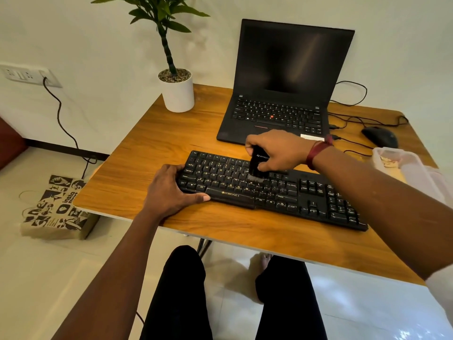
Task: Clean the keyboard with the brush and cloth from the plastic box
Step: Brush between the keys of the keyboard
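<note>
A black keyboard lies across the wooden table, slanting down to the right. My right hand grips a small black brush upright, its pale bristles touching the keys near the middle of the letter rows. My left hand holds the keyboard's left end, fingers curled over the edge and thumb lying along the front near the space bar. The clear plastic box stands at the table's right edge; something pale shows inside it, and I cannot tell whether it is the cloth.
An open black laptop stands behind the keyboard. A potted plant is at the back left corner, a black mouse with cables at the back right. A printed paper bag lies on the floor to the left.
</note>
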